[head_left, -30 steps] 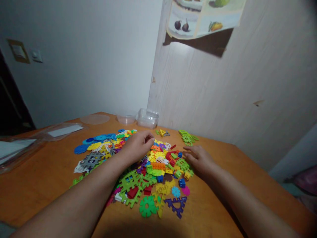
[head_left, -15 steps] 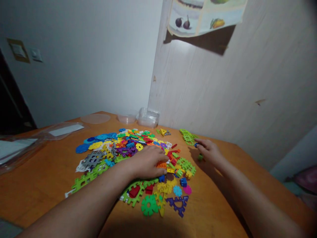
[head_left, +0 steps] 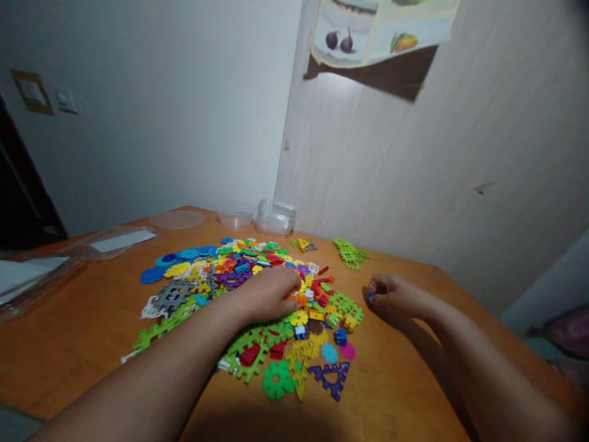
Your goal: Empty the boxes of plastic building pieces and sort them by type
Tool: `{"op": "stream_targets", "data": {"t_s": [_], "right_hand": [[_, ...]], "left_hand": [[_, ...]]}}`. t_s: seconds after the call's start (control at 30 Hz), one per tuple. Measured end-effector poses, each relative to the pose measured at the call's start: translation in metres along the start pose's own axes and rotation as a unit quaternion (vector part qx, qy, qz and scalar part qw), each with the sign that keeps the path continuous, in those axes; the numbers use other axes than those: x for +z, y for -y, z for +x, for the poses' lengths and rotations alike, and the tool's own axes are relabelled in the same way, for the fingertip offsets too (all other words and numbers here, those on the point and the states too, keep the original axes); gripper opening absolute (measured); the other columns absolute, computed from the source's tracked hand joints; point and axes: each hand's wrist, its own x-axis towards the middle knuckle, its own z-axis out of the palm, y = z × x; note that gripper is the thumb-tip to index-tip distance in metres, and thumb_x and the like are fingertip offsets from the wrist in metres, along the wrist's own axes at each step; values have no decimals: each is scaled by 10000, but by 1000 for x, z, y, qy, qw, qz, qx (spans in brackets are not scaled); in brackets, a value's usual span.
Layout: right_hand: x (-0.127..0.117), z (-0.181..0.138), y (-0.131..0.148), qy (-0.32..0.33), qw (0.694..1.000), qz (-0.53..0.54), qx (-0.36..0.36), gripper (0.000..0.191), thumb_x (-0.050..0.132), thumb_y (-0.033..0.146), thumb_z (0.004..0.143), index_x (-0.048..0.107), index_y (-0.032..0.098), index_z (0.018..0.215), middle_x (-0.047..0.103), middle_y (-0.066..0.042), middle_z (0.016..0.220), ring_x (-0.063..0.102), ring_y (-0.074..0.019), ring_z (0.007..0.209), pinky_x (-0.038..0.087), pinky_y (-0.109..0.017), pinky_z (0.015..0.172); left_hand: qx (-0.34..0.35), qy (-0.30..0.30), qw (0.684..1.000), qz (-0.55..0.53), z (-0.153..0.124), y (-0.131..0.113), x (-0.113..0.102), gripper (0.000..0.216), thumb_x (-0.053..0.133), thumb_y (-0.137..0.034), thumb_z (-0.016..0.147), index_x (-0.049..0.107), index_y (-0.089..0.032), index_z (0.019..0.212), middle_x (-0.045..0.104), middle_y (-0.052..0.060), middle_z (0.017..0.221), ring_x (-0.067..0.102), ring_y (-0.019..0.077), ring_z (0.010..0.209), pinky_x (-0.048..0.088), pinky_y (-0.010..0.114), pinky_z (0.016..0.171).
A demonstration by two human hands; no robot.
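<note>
A heap of coloured plastic building pieces (head_left: 239, 270) is spread over the middle of a wooden table (head_left: 400, 393). My left hand (head_left: 269, 294) lies palm down on the heap with its fingers curled into the pieces. My right hand (head_left: 396, 298) rests on the bare table to the right of the heap, fingers closed around a small blue piece (head_left: 369, 296). A separate cluster of green pieces (head_left: 350, 253) lies beyond my right hand, near the wall. Nearest me sit a green gear (head_left: 276, 382) and a purple triangle (head_left: 331, 379).
Clear plastic tubs (head_left: 275, 218) and a round lid (head_left: 177, 219) stand at the table's far edge by the wall. A clear flat packet with white paper (head_left: 110, 242) lies at the left. A wood-panel wall rises close behind the table.
My right hand has drawn back from the green cluster toward me and closed on a small blue piece. My left hand has shifted slightly over the heap.
</note>
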Motion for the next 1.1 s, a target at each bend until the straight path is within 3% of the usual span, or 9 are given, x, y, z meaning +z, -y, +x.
{"op": "stream_targets", "data": {"t_s": [0.23,0.4,0.53,0.73,0.93,1.1], "right_hand": [[-1,-1,3,-11,998,-58,-12,176,653,278,716,503,208,654,538,23,602,456,-117,572,289,-245,523],[10,-7,34,-7,993,-89,-76,264,623,461,847,574,203,820,633,-15,740,538,-149,666,354,-256,568],[26,-12,54,16,989,-130,-69,418,698,589,801,632,211,965,693,-46,842,590,-177,720,372,-269,587],[38,-13,64,9,979,-198,-42,293,716,435,793,655,222,985,701,-39,859,605,-181,739,346,-275,582],[31,-12,55,-18,988,-142,-54,294,709,392,772,641,216,998,692,-37,832,606,-185,736,388,-278,600],[9,8,27,-95,992,-45,-75,329,677,433,752,621,198,975,657,-31,839,588,-187,761,440,-277,636]], "left_hand": [[-36,-15,999,18,0,1,-1,216,564,-417,884,578,-206,842,658,62,917,569,201,774,343,294,610],[-51,-20,998,43,1,2,0,241,542,-432,896,592,-203,840,666,67,902,575,207,761,331,306,611],[-46,-22,998,35,1,4,2,257,533,-446,908,601,-205,851,676,69,950,585,208,788,355,303,624],[-45,-17,998,29,1,5,4,255,548,-449,902,607,-205,851,682,77,975,602,223,837,402,313,670],[-40,-11,999,22,1,5,4,282,532,-459,912,630,-199,866,680,91,993,606,236,868,437,326,694],[-39,-7,999,24,0,4,2,278,531,-456,918,632,-199,876,683,90,1013,622,233,875,451,324,705]]}}
